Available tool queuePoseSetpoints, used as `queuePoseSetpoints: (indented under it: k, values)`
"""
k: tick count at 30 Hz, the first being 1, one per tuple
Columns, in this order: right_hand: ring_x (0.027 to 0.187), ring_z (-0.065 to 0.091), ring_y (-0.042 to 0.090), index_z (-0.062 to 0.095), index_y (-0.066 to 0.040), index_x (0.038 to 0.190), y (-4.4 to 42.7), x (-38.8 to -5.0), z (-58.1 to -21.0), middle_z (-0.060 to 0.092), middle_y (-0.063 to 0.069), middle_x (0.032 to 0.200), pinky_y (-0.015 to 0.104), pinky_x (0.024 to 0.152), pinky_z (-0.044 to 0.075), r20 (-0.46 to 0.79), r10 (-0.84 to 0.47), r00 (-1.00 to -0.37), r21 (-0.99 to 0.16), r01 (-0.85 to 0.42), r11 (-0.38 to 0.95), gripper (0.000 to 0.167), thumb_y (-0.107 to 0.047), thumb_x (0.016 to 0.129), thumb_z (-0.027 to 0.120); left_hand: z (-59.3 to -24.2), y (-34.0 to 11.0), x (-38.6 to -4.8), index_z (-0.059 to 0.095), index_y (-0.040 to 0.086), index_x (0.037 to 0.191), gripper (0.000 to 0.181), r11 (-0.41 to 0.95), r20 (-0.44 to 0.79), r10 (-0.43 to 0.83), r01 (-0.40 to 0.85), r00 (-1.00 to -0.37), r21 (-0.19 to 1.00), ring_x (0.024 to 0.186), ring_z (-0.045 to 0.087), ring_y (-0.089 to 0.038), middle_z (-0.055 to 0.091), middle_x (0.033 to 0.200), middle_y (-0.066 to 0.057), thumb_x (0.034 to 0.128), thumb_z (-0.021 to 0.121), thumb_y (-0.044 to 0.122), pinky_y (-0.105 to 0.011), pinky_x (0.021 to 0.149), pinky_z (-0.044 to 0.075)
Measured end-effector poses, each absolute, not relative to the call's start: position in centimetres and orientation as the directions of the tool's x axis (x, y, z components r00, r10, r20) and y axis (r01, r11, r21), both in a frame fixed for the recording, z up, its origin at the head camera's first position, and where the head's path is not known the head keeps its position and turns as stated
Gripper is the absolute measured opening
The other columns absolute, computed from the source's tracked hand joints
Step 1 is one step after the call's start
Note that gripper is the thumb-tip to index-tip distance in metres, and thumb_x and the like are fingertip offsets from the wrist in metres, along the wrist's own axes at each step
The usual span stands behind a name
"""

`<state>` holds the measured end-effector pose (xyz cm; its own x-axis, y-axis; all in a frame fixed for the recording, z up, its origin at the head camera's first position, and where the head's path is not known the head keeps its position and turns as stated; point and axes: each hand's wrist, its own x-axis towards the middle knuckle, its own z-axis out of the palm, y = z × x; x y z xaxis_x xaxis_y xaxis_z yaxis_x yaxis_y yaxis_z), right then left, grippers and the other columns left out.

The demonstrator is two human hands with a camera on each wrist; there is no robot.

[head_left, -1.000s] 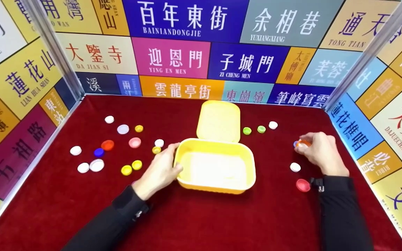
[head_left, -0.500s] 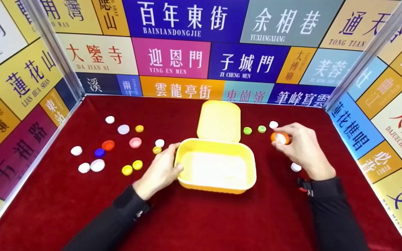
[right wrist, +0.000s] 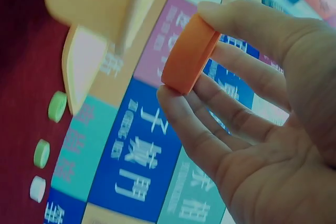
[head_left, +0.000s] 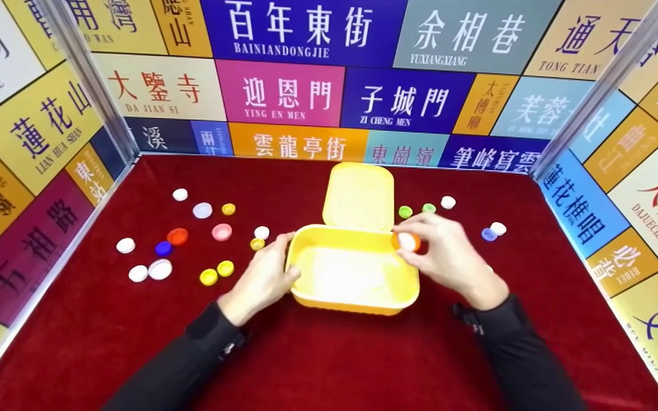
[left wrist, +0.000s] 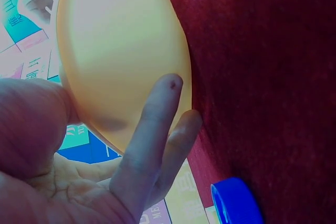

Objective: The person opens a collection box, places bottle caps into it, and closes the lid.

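Observation:
At its left end, the yellow box (head_left: 357,305) is gripped by my left hand (head_left: 263,279), thumb over the rim and fingers against the outer wall; the left wrist view shows the fingers on the box wall (left wrist: 121,40). My right hand (head_left: 454,254) pinches an orange cap (head_left: 397,242) with something white in it, at the box's right rim. In the right wrist view the orange cap (right wrist: 189,53) sits between thumb and fingertips. The box holds nothing that I can make out. Its yellow lid (head_left: 358,196) lies behind it.
Left of the box, several caps lie scattered, among them a red cap (head_left: 177,237) and a pink cap (head_left: 221,232). Two green caps and a white cap (head_left: 448,202) lie behind my right hand; a blue cap (head_left: 489,234) touches a white one farther right. Printed walls surround the red cloth (head_left: 329,365).
My right hand has lifted the orange cap from the right side and carried it left to the box's rim, uncovering the blue and white caps. My left hand has stayed on the box.

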<state>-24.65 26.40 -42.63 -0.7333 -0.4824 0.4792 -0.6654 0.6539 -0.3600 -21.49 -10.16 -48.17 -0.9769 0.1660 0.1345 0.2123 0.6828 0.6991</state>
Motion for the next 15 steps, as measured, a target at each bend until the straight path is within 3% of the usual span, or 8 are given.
queuePoseSetpoints:
  k: [7,15]
  values:
    - [0.104,0.078,0.031,0.088,-0.002,0.120,23.8,-24.0,-44.2,0.084,0.015,0.115,0.049,0.095,0.070,0.414,-0.608,-0.677,-0.338,-0.735,0.588,0.032,-0.006,0.091,0.098,-48.2,-10.1,-21.6,0.057,-0.001,0.163,0.065,0.679,0.142,0.164,0.216,-0.976,0.702,0.135,0.076,-0.041,0.073,0.155,-0.024,0.1021,0.077,0.002,-0.055,0.122,0.062]
    - [0.109,0.078,0.032,0.088,-0.005,0.120,21.0,-23.3,-45.3,0.084,0.015,0.116,0.049,0.100,0.067,0.293,-0.703,-0.648,-0.350,-0.757,0.552,0.027,-0.008,0.094,0.094,-48.2,-10.1,-21.6,0.057,-0.002,0.164,0.065,0.673,0.147,0.166,0.221,-0.975,0.706,0.136,0.076,-0.042,0.073,0.155,-0.025,0.1017,0.076,0.001,-0.056,0.122,0.062]
